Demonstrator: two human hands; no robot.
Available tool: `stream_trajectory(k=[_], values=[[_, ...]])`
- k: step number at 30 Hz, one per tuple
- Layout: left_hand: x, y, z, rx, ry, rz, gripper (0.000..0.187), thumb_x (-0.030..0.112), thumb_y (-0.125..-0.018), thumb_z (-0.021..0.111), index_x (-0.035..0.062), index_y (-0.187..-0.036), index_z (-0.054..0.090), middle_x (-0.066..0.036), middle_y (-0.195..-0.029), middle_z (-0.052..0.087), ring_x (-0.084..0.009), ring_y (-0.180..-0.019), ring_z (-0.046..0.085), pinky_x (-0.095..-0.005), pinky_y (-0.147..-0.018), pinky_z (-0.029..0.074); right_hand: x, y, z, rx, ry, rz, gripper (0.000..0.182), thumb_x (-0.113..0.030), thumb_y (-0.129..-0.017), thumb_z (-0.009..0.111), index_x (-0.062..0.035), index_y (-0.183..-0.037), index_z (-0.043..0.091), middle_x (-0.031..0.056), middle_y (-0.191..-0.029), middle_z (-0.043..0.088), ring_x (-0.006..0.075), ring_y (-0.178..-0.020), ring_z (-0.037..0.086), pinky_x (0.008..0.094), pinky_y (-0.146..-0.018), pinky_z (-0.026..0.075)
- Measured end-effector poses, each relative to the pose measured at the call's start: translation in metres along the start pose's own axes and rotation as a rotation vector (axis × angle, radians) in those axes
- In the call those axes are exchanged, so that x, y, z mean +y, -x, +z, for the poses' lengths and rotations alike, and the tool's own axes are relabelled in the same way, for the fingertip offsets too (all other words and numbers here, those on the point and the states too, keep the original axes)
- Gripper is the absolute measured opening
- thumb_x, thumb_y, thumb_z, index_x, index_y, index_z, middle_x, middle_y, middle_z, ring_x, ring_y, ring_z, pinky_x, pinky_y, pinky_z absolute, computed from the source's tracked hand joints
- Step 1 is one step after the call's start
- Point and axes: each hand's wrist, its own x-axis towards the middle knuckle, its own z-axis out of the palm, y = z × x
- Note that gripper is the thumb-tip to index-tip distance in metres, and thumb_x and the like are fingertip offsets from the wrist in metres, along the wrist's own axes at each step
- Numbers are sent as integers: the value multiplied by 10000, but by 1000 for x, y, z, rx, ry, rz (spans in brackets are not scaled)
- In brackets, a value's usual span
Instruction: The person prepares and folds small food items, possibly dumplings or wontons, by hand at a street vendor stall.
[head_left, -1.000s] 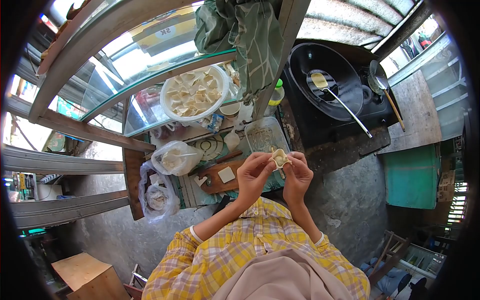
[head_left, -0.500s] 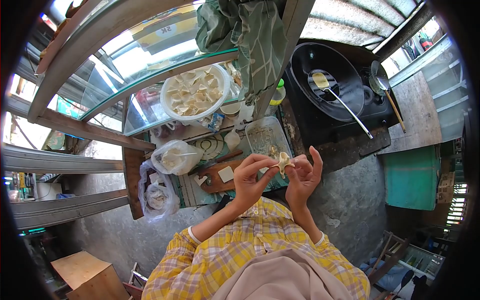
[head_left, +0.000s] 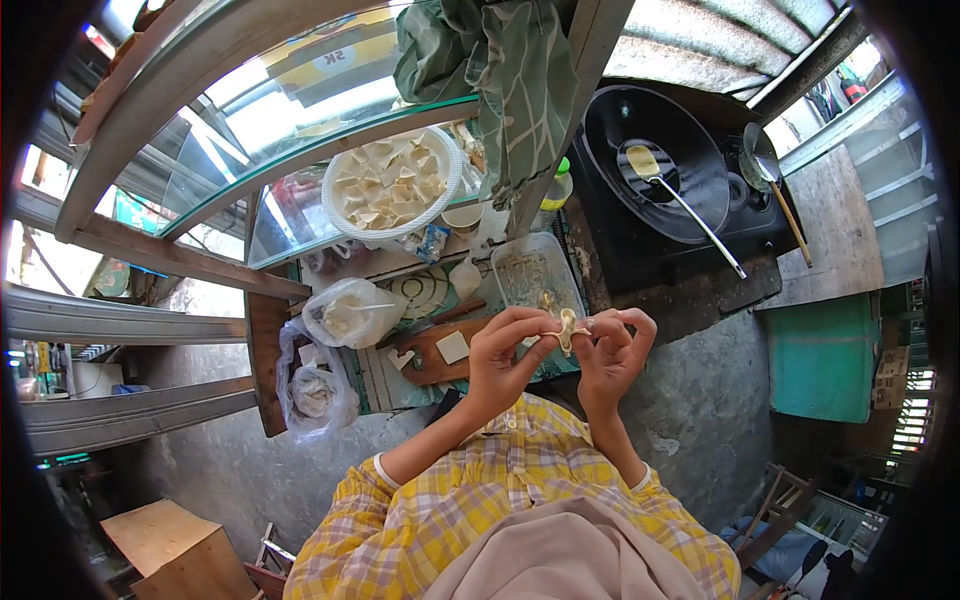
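Between my two hands is a small pale dumpling (head_left: pixel 568 328) of folded dough, held up in front of my chest. My left hand (head_left: pixel 507 358) pinches its left corner between thumb and fingers. On the other side, my right hand (head_left: pixel 612 355) pinches the right corner, its other fingers curled. Just behind it stands a clear plastic tub (head_left: pixel 540 262) with remains of filling inside. A square dough wrapper (head_left: pixel 453 347) lies on the wooden cutting board (head_left: pixel 430 362), left of my left hand. A knife (head_left: pixel 460 311) rests behind the board.
A white basket (head_left: pixel 332 205) full of folded dumplings stands behind the glass at the back. Plastic bags (head_left: pixel 352 313) lie at the left. At the right, a black wok (head_left: pixel 690 215) with a long-handled spatula (head_left: pixel 700 222) sits on the stove.
The fingers of my right hand have curled inward; they were more outstretched before. Its pinch has drawn the dumpling's sides closer, and the opening looks narrower.
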Motion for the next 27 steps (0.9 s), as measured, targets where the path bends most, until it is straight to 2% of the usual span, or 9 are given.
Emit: stream_trajectory(k=[7, 16, 27], values=[[8, 1, -6, 8, 7, -18, 169, -53, -769, 653, -23, -935, 645, -80, -925, 613, -141, -851, 587, -247, -722, 470, -7, -2, 7, -21, -72, 51, 512, -3, -758, 701, -50, -1136, 359, 65, -813, 633, 136, -762, 544, 281, -785, 409], [28, -4, -36, -19, -249, 205, 189, -36, -695, 705, 17, -873, 669, -60, -831, 629, -179, -776, 590, -275, -662, 463, -10, -13, 27, -247, -194, 61, 490, -9, -778, 682, -86, -1092, 313, 74, -799, 633, 153, -809, 544, 284, -770, 405], [47, -2, -64, 77, -358, 253, 202, -21, -666, 723, 31, -856, 678, -39, -797, 636, -186, -775, 581, -281, -649, 463, -5, -22, 59, -395, -258, 68, 471, 28, -769, 676, -105, -1045, 317, 83, -799, 636, 162, -801, 547, 283, -751, 413]])
